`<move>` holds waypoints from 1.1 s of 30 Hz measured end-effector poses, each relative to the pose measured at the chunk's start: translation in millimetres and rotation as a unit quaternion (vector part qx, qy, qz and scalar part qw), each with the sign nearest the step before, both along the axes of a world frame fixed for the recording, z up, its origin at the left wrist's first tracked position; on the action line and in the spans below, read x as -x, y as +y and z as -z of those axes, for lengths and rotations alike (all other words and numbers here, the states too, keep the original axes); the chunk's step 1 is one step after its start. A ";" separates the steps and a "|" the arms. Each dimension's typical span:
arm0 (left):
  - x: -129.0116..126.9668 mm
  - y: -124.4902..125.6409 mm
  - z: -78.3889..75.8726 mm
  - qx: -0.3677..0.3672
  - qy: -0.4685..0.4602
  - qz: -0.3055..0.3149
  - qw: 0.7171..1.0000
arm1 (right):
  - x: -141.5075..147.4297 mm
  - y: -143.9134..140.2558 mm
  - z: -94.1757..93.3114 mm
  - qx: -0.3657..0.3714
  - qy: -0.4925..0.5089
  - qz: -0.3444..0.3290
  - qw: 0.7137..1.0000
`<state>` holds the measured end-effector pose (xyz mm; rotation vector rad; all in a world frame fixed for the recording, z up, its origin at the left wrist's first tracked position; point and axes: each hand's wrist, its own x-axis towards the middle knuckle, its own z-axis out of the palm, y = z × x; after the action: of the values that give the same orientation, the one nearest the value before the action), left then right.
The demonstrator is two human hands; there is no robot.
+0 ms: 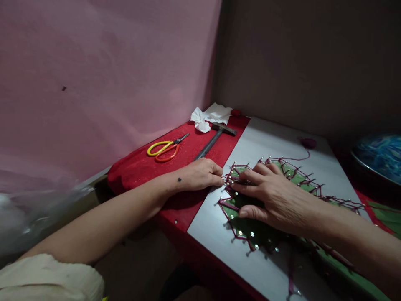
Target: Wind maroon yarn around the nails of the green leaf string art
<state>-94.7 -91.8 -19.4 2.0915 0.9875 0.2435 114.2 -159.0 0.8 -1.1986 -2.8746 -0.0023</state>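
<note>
A white board (205, 234) lies on the table and bears a green leaf-like shape (333, 261) edged with nails. Dark red thread (233, 230) runs from nail to nail around the green shape. My left hand (202, 173) is closed in a pinch at the board's left edge, its fingertips on the thread by the nails. My right hand (272, 196) rests over the green shape with fingers spread and palm down; its index fingertip touches near the same nails. The right hand and forearm hide much of the shape's middle.
Scissors (167, 158) with yellow and orange handles and a hammer (209, 144) lie on the red cloth (138, 171). Behind them is crumpled white tissue (200, 120). A dark red yarn ball (308, 143) sits on the board's far side. A bowl with blue contents (380, 159) stands right.
</note>
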 end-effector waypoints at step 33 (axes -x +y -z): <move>13.9 -29.9 -8.0 -0.477 0.109 0.253 0.834 | -13.4 -3.1 -23.0 0.121 0.275 0.192 0.934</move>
<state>-108.6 -121.7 -11.5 3.2732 0.3786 0.2518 127.6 -162.1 23.9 -1.4902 -2.1714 0.5933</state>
